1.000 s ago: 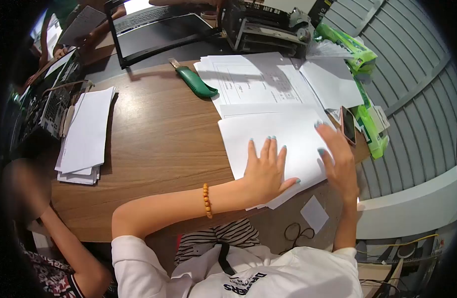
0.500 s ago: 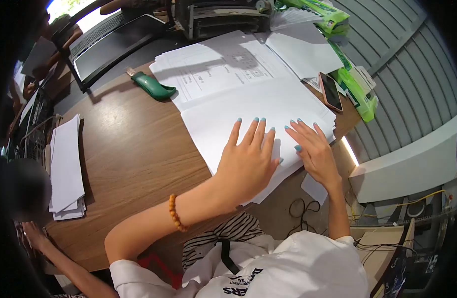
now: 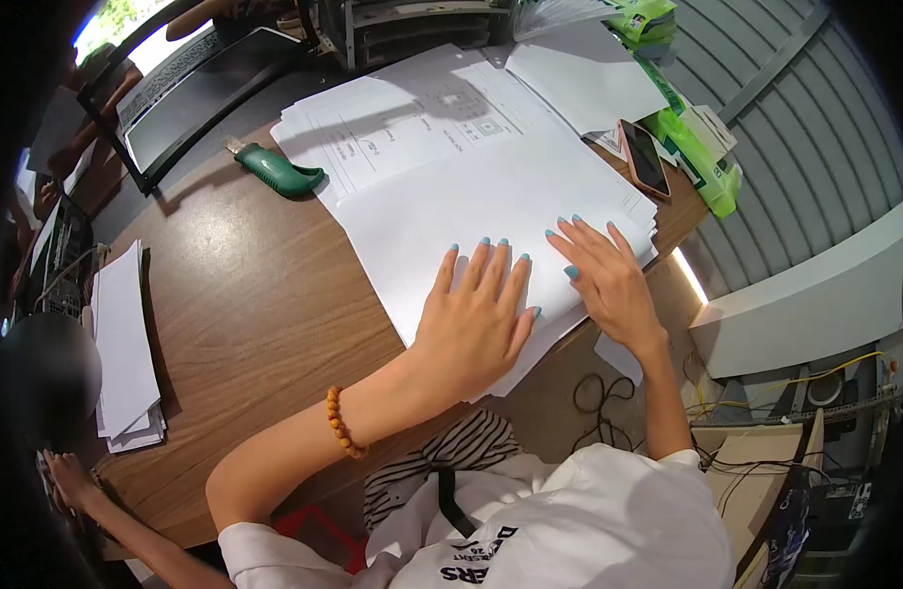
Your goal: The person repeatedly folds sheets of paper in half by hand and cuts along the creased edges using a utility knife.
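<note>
My left hand (image 3: pixel 476 324) rests palm down on a sheet of white paper (image 3: pixel 451 211), with its fingers spread. To its right, my right hand (image 3: pixel 613 290) lies over the right part of the same sheet, fingers stretched out and thumb apart. Under and beyond this sheet is a stack of printed pages (image 3: pixel 402 137) showing diagrams and text. The near edge of the papers reaches past the table edge beneath my hands. Neither hand grips anything.
On the wooden table (image 3: pixel 235 324) lie a green-handled box cutter (image 3: pixel 279 172), a pile of white paper (image 3: pixel 127 344) and a phone (image 3: pixel 646 159). A laptop (image 3: pixel 206 98), a black tray rack (image 3: pixel 427 25) and green packs (image 3: pixel 702 172) stand around. Another person's hand (image 3: pixel 73 481) is at lower left.
The view has shifted slightly, so the table things appear a little left and higher. My left hand has slid slightly toward me over the paper. My right hand stays nearly in place.
</note>
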Demonstrator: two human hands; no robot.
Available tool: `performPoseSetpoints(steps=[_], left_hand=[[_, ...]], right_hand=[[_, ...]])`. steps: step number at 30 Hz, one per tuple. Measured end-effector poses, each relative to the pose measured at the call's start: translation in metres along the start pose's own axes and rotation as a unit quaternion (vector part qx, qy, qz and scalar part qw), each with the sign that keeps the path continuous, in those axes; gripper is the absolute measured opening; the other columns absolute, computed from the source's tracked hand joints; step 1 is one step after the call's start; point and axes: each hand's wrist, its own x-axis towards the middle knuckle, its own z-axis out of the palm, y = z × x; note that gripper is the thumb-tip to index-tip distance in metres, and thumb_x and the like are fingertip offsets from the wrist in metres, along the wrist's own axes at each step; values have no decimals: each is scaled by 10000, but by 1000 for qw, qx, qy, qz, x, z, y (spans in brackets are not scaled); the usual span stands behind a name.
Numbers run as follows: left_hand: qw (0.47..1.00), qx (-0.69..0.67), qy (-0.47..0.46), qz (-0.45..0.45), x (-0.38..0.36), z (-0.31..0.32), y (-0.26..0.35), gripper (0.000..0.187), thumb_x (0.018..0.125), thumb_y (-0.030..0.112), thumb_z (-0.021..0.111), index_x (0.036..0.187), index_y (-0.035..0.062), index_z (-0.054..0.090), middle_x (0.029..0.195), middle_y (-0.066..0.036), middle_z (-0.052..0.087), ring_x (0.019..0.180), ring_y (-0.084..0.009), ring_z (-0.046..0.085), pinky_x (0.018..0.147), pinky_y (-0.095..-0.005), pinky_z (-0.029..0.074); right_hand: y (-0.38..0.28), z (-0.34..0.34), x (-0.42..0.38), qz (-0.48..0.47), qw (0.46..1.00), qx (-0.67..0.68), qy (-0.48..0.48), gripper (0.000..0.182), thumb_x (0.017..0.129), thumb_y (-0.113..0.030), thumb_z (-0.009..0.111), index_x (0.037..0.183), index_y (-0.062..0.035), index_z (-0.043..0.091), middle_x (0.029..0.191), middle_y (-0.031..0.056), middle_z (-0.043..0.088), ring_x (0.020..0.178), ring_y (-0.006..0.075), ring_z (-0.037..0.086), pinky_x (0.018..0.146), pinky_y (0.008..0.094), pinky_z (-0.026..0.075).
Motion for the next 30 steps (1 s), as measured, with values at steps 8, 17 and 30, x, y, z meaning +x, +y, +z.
performPoseSetpoints(steps=[8, 17, 30], left_hand=[[1000, 2, -9, 0, 1, 0, -3, 459, 919, 279, 400, 1286, 5, 403, 1308, -218, 422, 1243, -347, 379, 1038, -482, 269], [1000, -3, -13, -8, 0, 7, -4, 465, 912, 270, 402, 1289, -2, 392, 1331, -226, 391, 1262, -355, 352, 1043, -481, 258], [1000, 4, 1, -29, -9, 19, 2, 555, 869, 263, 446, 1352, 23, 314, 1399, -196, 305, 1322, -330, 255, 1079, -479, 167]], right_hand=[[0, 2, 2, 1, 1000, -11, 0, 352, 921, -214, 425, 1238, -92, 519, 1289, 127, 494, 1245, 291, 405, 1058, 481, 225], [2, 4, 3, 0, 1000, -8, -3, 351, 926, -227, 427, 1237, -96, 523, 1295, 128, 488, 1247, 291, 402, 1059, 482, 222], [1, 6, -2, -9, 1000, 8, -7, 394, 886, -185, 496, 1271, -100, 490, 1325, 127, 456, 1250, 295, 396, 1054, 477, 237]])
